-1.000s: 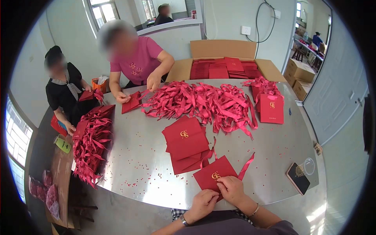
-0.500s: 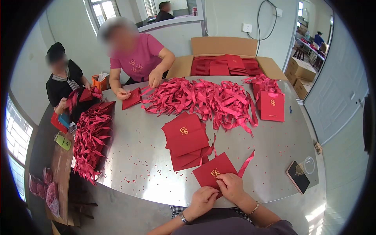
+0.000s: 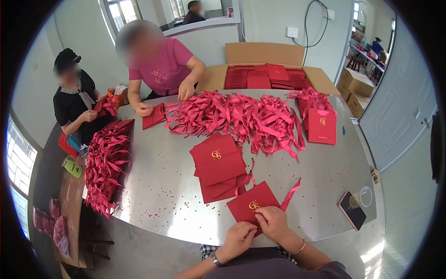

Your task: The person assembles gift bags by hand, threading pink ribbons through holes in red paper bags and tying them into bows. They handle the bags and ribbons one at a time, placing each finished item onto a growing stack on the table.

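Observation:
A red paper bag (image 3: 244, 202) with a gold logo lies at the table's near edge, in front of me. My left hand (image 3: 238, 241) is closed in a pinch at its near edge. My right hand (image 3: 273, 224) has its fingers closed on the same edge, just beside the left; the fingertips partly hide what they pinch. A pink-red ribbon (image 3: 291, 193) sticks out from the bag's right side, and another strand curls at its far left. Beyond it lies a loose stack of red paper bags (image 3: 218, 162) with the same logo.
A heap of ribbons (image 3: 241, 118) covers the table's far middle. Ribboned bags (image 3: 107, 162) line the left edge; more bags (image 3: 322, 126) stand at right. A phone (image 3: 351, 211) and plastic cup (image 3: 365, 197) lie near the right edge. Two people work opposite, by a carton (image 3: 265, 53).
My hands stay at the bag's near edge with only slight finger movement. The person at far left has shifted the bag in their hands. The view has moved slightly.

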`<move>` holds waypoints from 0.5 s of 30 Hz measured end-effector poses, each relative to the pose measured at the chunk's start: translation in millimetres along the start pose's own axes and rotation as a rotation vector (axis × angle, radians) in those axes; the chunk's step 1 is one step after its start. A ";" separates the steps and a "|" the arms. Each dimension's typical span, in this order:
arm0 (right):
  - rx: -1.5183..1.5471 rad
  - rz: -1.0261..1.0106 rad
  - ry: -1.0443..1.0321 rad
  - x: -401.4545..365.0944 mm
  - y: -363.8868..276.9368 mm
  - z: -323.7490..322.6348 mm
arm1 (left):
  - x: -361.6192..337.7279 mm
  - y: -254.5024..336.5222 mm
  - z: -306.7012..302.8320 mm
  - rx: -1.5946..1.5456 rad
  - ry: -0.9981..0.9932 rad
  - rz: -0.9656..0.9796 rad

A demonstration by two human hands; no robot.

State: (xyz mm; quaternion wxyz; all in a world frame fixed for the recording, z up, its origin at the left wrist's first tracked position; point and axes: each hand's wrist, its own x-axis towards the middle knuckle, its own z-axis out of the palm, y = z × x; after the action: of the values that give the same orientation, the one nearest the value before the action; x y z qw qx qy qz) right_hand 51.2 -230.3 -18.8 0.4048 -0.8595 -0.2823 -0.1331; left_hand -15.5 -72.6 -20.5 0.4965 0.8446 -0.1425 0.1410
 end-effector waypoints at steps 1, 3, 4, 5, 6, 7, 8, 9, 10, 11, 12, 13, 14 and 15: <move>-0.001 0.007 -0.007 -0.7 -0.1 0.1 | -0.7 0.0 -0.1 0.002 -0.001 -0.003; -0.002 0.008 -0.011 0.0 0.0 1.4 | -0.8 0.1 -0.8 0.005 -0.004 -0.006; 0.009 0.002 0.006 0.3 0.0 1.7 | -0.2 0.5 -0.6 0.002 -0.010 -0.013; 0.020 -0.003 0.021 0.6 0.1 1.7 | 0.5 0.7 -0.4 0.002 -0.007 -0.013; 0.020 -0.005 0.018 1.0 0.0 1.3 | 0.6 0.9 -0.6 -0.004 -0.006 -0.015; 0.006 0.000 0.006 0.7 -0.4 0.8 | 0.1 1.1 -0.6 -0.010 -0.006 -0.020; -0.008 0.006 -0.008 0.2 -0.6 0.5 | -0.1 1.4 -0.5 -0.011 -0.003 -0.025; -0.005 0.007 -0.014 0.2 -0.8 0.4 | 0.3 1.7 -0.8 -0.004 -0.006 -0.023; 0.001 0.003 -0.007 0.9 -0.9 0.5 | 0.5 1.8 -1.2 0.004 -0.010 -0.020; 0.006 0.001 0.000 1.2 -1.1 0.3 | 0.1 1.4 -0.9 0.003 -0.010 -0.025; 0.007 0.002 -0.003 1.3 -1.0 0.4 | 0.1 0.0 0.0 0.011 0.001 -0.009; 0.013 0.001 0.001 1.2 -0.6 0.6 | 0.3 -1.1 0.8 0.018 0.013 0.006; 0.020 0.000 0.003 1.0 -0.3 0.8 | 1.1 -1.0 1.0 0.016 0.014 0.001; 0.020 0.003 -0.007 1.3 1.1 1.8 | 2.0 -0.3 0.7 0.020 0.019 0.004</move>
State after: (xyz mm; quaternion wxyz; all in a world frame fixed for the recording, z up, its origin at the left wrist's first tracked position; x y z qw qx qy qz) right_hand 53.0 -229.0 -20.0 0.4126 -0.8563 -0.2835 -0.1267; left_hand -13.5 -73.3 -20.3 0.4890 0.8479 -0.1378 0.1514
